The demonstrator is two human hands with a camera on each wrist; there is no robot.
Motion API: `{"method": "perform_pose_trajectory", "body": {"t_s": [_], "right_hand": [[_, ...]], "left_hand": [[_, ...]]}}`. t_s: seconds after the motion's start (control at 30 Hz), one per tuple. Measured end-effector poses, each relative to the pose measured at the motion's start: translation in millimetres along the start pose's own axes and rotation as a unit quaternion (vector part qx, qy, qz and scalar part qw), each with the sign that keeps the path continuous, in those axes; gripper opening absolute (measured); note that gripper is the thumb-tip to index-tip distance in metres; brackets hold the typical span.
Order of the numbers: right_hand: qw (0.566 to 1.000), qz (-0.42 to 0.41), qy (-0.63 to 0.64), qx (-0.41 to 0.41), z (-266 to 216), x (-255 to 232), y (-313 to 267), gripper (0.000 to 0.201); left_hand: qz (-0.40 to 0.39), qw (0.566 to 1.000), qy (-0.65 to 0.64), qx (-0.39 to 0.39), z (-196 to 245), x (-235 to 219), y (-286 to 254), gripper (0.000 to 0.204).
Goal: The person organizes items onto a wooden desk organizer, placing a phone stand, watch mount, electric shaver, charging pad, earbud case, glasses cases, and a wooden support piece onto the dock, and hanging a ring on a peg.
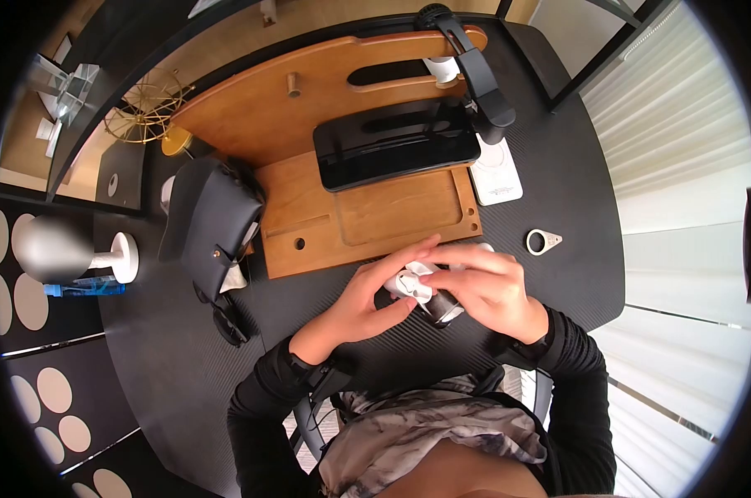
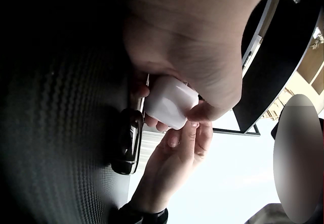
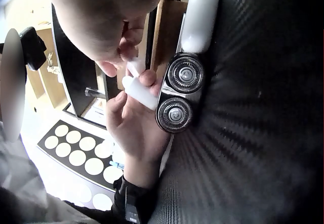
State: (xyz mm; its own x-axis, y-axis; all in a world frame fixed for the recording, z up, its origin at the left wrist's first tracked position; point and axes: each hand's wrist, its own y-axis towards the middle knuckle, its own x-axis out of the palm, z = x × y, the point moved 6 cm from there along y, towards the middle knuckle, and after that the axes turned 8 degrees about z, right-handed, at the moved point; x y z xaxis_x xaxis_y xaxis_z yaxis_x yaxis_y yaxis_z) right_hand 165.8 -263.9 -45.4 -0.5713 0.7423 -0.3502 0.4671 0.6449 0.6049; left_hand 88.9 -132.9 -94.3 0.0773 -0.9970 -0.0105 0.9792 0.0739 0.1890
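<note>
My left hand [image 1: 354,307] [image 2: 187,42] grips a small white rounded case [image 1: 410,285] [image 2: 172,101] [image 3: 142,93], which looks like an earbud case, above the table. From the other side my right hand [image 1: 493,289] [image 3: 104,16] reaches over it; its fingertips pinch a small white piece [image 3: 134,66] at the case, partly hidden by the fingers. Right beside the hands lies a dark shaver [image 1: 443,309] [image 2: 126,142] with two round heads [image 3: 174,115]. A longer white rounded object [image 3: 200,19] lies at one end of the shaver.
Behind the hands stands a wooden organiser [image 1: 292,259] with a black tray [image 1: 396,145]. A white slab [image 1: 498,176] and a pale ring-shaped tag [image 1: 544,241] lie to the right. On the left are a dark pouch [image 1: 217,220], sunglasses [image 1: 228,322] and a white stand [image 1: 124,258].
</note>
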Motion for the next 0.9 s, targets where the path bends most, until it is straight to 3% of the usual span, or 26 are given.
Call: {"method": "perform_pose_trajectory", "body": {"t_s": [0.07,0.13,0.4,0.57,0.7,0.8,0.87,0.9], "right_hand": [[0.999,0.026,-0.017,0.012,-1,-4,0,0.029],[0.995,0.051,-0.006,0.084,5,-8,1,0.029],[0.993,0.001,-0.003,0.116,14,-3,0,0.034],[0.971,-0.005,0.108,0.213,21,-9,-8,0.039],[0.988,0.005,0.063,0.138,19,-7,-5,0.036],[0.983,0.066,0.117,0.124,20,2,-6,0.034],[0.942,0.149,0.26,0.153,24,2,-9,0.034],[0.942,0.149,0.26,0.153,23,2,-10,0.034]], "left_hand": [[-0.037,0.994,-0.053,-0.086,-6,2,-2,0.063],[-0.038,0.992,-0.071,-0.095,-9,0,-3,0.062],[0.007,0.992,-0.079,-0.103,-16,-1,-4,0.06],[0.016,0.983,-0.125,-0.131,-16,-1,-3,0.065],[0.021,0.985,-0.119,-0.12,-16,-1,-3,0.064],[0.029,0.993,-0.064,-0.099,-15,-3,-3,0.064],[0.039,0.995,-0.03,-0.085,-14,-4,-2,0.065],[0.038,0.995,-0.03,-0.085,-14,-4,-2,0.065]]}}
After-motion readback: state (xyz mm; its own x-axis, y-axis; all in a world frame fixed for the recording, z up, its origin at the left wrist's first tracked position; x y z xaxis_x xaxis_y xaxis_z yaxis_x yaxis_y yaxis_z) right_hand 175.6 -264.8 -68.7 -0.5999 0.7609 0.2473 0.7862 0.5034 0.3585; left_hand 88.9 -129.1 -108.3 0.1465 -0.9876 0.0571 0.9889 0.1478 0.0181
